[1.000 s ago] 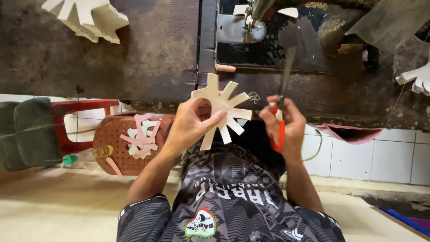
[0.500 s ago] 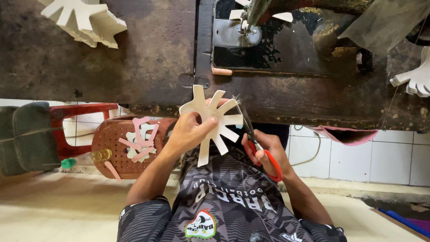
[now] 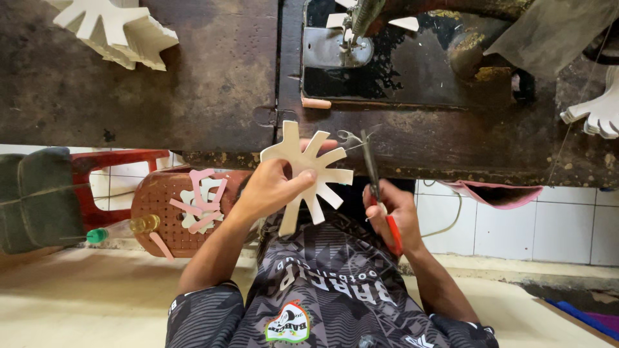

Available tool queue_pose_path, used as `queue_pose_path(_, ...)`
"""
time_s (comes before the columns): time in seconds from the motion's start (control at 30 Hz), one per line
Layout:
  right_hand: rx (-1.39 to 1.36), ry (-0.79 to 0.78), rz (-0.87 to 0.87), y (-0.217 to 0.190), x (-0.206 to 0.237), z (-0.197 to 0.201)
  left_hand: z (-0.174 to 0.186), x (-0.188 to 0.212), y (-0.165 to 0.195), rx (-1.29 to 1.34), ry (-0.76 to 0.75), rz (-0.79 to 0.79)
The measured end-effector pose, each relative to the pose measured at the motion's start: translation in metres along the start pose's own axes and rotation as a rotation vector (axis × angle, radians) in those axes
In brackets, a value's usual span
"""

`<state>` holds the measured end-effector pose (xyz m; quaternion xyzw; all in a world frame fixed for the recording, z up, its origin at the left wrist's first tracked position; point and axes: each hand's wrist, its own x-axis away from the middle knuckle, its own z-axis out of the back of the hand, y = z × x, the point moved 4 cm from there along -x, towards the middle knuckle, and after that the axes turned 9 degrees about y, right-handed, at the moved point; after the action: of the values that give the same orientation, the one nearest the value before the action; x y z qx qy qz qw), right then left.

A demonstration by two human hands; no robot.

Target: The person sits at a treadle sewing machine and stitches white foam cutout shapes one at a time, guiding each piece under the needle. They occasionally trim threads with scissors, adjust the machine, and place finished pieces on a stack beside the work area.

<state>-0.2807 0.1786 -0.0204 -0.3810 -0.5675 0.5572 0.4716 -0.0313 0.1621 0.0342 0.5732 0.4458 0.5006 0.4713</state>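
Observation:
My left hand grips a cream, star-shaped cut piece with several strips radiating from its middle, held up over my lap just below the table's front edge. My right hand holds a pair of red-handled scissors; the dark blades point up beside the piece's right strips. I cannot tell whether the blades touch it. Both forearms reach out over my patterned dark shirt.
A dark wooden sewing table carries a black sewing machine. Stacks of cream cut pieces lie at its top left and right edge. A brown perforated stool holds pink scraps and a small bottle. A red chair stands at left.
My right hand lowered the scissors from up in front of the table, then raised the blades beside the piece's right strips. My left hand turned the piece slightly.

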Motion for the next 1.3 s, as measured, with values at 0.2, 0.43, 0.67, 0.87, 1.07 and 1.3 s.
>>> queue_pose_path(0.2, -0.260, 0.150, 0.055, -0.025, -0.019, 0.011, -0.004, -0.005, -0.002, -0.054, 0.018, -0.014)
queue_pose_path(0.43, 0.730, 0.175, 0.464, -0.044, -0.015, 0.013, 0.008, -0.006, -0.012, 0.132, 0.028, 0.091)
queue_pose_path(0.67, 0.745, 0.209, 0.597, -0.046, -0.014, 0.018, 0.001, -0.006, -0.014, 0.211, 0.010, 0.156)
queue_pose_path(0.87, 0.809, 0.208, 0.606, -0.049, -0.014, 0.023, -0.004, -0.004, -0.008, 0.263, -0.012, 0.159)
queue_pose_path(1.07, 0.810, 0.214, 0.717, -0.038, -0.011, 0.031, -0.005, -0.004, -0.007, 0.228, -0.020, 0.137)
queue_pose_path(1.3, 0.420, 0.286, 0.277, -0.027, -0.018, 0.072, -0.004, -0.021, 0.007, 0.018, 0.073, -0.059)
